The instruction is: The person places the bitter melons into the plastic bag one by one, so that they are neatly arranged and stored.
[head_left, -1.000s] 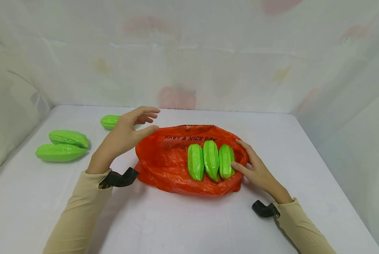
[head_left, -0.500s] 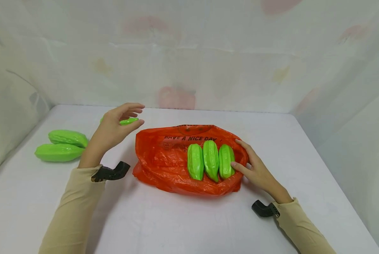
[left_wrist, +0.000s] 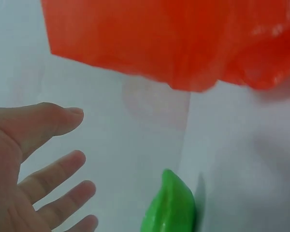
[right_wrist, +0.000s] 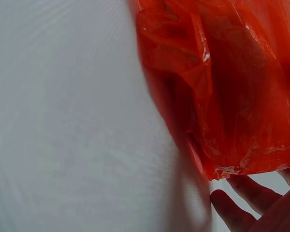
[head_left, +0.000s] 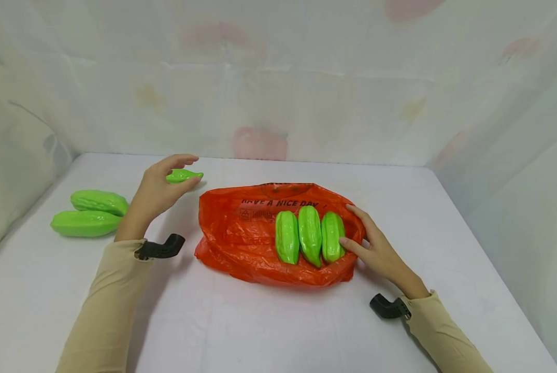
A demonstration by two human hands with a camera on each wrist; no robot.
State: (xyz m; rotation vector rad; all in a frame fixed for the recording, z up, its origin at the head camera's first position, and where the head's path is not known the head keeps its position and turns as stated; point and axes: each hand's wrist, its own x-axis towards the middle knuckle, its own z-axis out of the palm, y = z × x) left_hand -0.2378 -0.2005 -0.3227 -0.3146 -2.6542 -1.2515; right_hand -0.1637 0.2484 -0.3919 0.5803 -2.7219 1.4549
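My left hand (head_left: 154, 190) hovers at the back left with thumb and fingers spread apart, holding nothing. A green bitter melon (head_left: 180, 176) lies just behind it, partly hidden by the hand; its pointed tip (left_wrist: 171, 205) shows in the left wrist view. At the right end of an orange-red plastic bag (head_left: 241, 241), my right hand (head_left: 376, 251) grips the bag's rim, thumb inside and fingers outside. Three green bitter melons (head_left: 310, 235) lie side by side in the bag's open mouth. The thumb tip is right at the rightmost melon (head_left: 333, 235).
Two more bitter melons, one (head_left: 99, 202) behind the other (head_left: 84, 224), lie at the left of the white table (head_left: 278, 331). A pale printed cloth (head_left: 306, 103) hangs behind the table and along both sides.
My left hand has moved left from the bag's left edge to over the back bitter melon, then dipped slightly. My right hand, the bag and its melons have stayed put.
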